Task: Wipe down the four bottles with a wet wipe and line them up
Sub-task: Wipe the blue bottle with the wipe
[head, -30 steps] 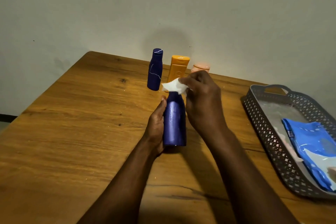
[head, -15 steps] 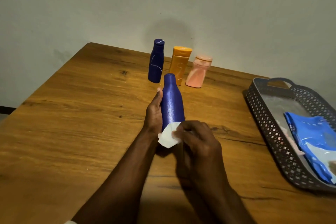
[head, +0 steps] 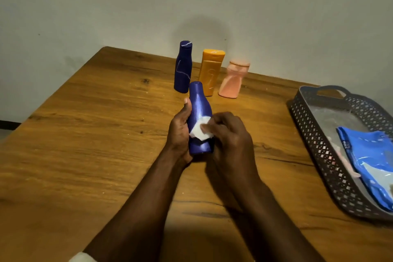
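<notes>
Left hand grips the blue bottle, tilted above the counter. Right hand pinches the wipe against its lower body. Three bottles stand behind.

wooden table | far edge: navy bottle, orange bottle, pink bottle | right: grey basket

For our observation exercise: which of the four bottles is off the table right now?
The plain dark blue bottle, gripped by the left hand; the other blue, orange and pink bottles stand on the table.
</notes>
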`<state>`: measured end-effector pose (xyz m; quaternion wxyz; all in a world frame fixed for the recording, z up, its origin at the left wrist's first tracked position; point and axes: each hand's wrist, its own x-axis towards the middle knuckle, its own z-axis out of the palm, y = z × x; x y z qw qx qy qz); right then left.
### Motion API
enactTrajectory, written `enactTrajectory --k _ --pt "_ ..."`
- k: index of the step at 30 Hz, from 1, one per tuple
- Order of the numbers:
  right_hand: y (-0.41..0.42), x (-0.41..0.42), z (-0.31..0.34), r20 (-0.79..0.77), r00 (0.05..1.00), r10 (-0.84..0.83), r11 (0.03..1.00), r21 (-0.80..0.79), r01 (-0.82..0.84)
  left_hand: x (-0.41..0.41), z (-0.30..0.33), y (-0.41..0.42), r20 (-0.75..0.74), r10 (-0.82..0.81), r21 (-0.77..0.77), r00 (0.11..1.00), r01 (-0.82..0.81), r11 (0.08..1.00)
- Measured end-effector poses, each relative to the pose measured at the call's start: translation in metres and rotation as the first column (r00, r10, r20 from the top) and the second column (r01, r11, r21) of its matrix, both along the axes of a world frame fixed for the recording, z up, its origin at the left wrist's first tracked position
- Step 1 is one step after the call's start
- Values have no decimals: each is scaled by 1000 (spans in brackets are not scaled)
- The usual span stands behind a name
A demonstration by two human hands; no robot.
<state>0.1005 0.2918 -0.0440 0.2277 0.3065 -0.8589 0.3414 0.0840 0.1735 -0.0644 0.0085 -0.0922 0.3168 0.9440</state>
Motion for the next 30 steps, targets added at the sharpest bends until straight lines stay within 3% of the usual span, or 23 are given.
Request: enactTrajectory --k 6,14,19,21,24,27,30 --pt "19 27 -23 -39 998 45 997 -61 -47 -3 -2 -3 57 151 -127 987 -143 981" --pt "21 21 -23 66 994 90 985 -155 -78 -4 -1 0 -33 161 -149 986 -164 975" --pt "26 25 -9 153 958 242 933 -309 -186 -5 -2 7 -91 214 -391 973 -232 890" --pt "29 24 0 165 956 241 902 -401 -159 -4 -2 7 -87 202 -346 975 -220 912" --pt "31 9 17 142 983 114 880 -474 -34 -1 -2 6 -43 140 -240 989 -146 960" --pt "24 -10 36 60 996 -63 952 -296 78 0 -3 6 3 92 -191 996 -89 977" --pt "7 -30 59 -21 996 -88 988 -132 84 -1 -5 8 -10 67 -160 998 -68 985"
